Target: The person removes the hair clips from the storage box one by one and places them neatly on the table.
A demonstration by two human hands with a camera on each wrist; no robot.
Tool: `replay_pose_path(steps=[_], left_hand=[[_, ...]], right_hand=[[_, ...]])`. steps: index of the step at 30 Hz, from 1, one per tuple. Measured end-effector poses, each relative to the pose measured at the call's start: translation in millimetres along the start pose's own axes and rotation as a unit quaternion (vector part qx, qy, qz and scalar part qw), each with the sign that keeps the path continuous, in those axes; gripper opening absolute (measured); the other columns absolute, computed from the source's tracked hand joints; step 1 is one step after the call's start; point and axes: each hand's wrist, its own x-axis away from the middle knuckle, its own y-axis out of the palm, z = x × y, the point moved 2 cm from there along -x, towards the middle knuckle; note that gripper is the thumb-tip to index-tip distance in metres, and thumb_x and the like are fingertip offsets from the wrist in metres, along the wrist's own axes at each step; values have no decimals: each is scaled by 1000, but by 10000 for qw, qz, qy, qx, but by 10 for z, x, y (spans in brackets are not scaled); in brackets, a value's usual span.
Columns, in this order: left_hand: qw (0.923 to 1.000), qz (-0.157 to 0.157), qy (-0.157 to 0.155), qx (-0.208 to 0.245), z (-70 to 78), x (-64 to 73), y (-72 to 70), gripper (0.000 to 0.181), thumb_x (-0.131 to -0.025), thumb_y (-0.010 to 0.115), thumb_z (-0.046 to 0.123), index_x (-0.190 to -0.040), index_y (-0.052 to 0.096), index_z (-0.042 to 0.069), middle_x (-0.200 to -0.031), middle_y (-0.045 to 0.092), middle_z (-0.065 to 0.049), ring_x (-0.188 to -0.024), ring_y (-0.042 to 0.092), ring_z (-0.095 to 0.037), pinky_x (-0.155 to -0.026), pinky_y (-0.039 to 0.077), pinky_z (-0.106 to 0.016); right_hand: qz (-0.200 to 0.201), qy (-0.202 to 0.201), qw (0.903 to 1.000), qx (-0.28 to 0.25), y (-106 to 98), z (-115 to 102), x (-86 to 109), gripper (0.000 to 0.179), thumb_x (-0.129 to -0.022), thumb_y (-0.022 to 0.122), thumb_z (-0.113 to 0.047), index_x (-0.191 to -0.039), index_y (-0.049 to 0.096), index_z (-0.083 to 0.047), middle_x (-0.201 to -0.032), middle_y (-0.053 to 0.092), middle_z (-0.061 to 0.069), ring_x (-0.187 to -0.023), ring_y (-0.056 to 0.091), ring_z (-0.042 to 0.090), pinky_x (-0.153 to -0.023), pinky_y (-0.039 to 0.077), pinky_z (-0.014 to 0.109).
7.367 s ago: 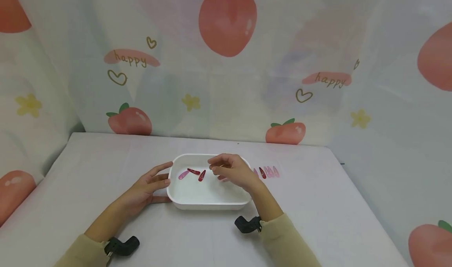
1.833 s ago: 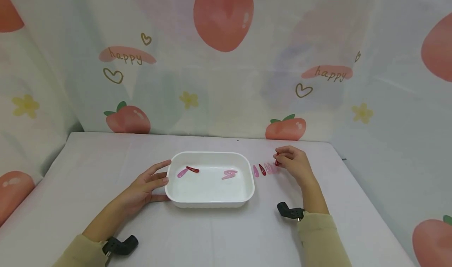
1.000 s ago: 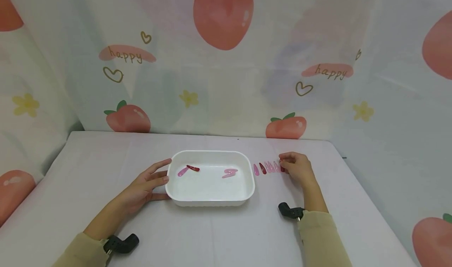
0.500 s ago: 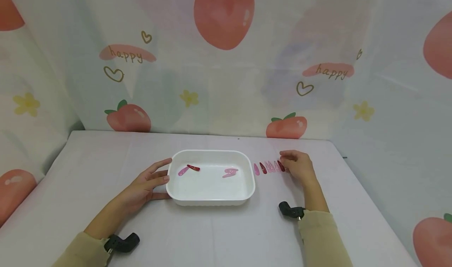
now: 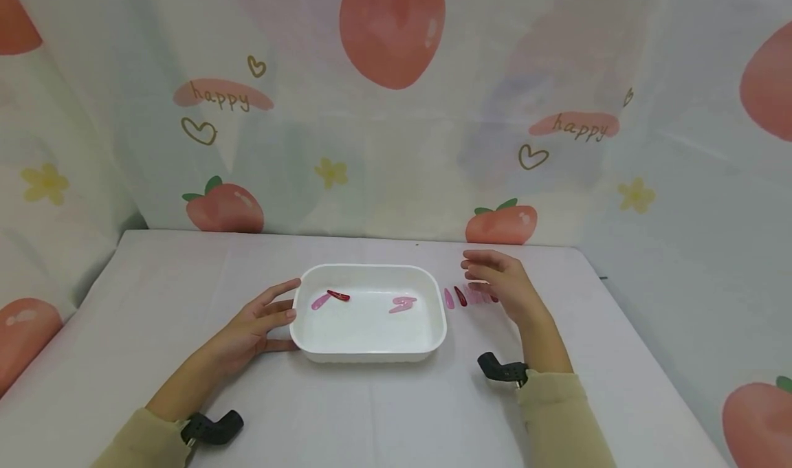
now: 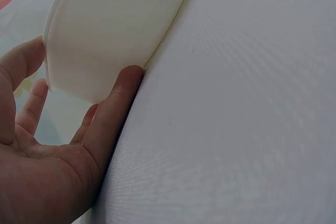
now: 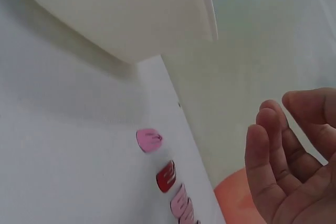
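Note:
My left hand [image 5: 247, 334] rests with spread fingers against the left side of a white tray [image 5: 359, 337]. In the left wrist view its fingertips touch the tray wall [image 6: 105, 35]. Inside the tray lie a pink snap hair clip [image 5: 320, 302], a red hair clip [image 5: 338, 295] touching it, and light pink hair clips [image 5: 403, 304] on the right. My right hand [image 5: 510, 289] hovers over a row of hair clips on the table, fingers loosely bent, holding nothing. That row shows a pink clip [image 5: 449, 298] and a red clip [image 5: 460, 296]; the hand partly covers the others.
A white cloth covers the table [image 5: 371, 413], whose back edge meets a fruit-patterned curtain [image 5: 396, 172]. The row of clips runs to the right from beside the tray's right wall.
My right hand set a red hair clip at the right end of the row, let it go, then rose and moved left. Earlier that clip lay in the tray. The left hand stayed put.

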Motion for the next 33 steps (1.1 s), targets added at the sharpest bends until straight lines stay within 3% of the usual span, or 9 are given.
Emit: replay_pose_path(steps=[6,17,26,30,33], left_hand=[[10000,39,-36,16,-4,-2,-3,63,-100,60,17,-156,30,22,-157,31,-23,-127,53,-31,-92,55,-54],[10000,6,-23,-60,20,-12,12,64,-101,60,17,-156,29,22,-157,29,-23,-130,51,-34,-92,55,-55],[10000,50,-72,-45,3,-3,19,64,-100,60,17,-156,29,21,-157,30,-23,-126,54,-31,-92,55,-55],[10000,47,-63,0,-1,-8,15,64,-100,60,17,-156,29,22,-157,30,-23,-126,54,-30,-92,55,-55],[10000,42,-52,18,-5,-13,9,63,-101,60,16,-156,30,22,-157,30,-23,-126,54,-30,-92,55,-55]], right_hand=[[-344,-159,9993,19,236,-114,-1,41,-97,65,-18,-134,58,-1,-128,63,21,-105,64,24,-93,57,38],[-962,-626,9928,349,670,-361,157,35,-96,65,-10,-130,61,0,-124,62,25,-111,60,46,-88,59,35],[-1398,-572,9882,246,964,-364,210,34,-95,66,-9,-128,63,-1,-125,62,26,-113,61,42,-90,59,39],[-1423,-615,9863,570,1058,-358,232,31,-95,62,-5,-126,65,-5,-124,63,23,-111,63,36,-89,59,37],[-1351,-776,9815,1113,1117,-360,256,34,-94,60,-1,-127,66,-7,-125,64,18,-111,65,30,-90,57,37]])
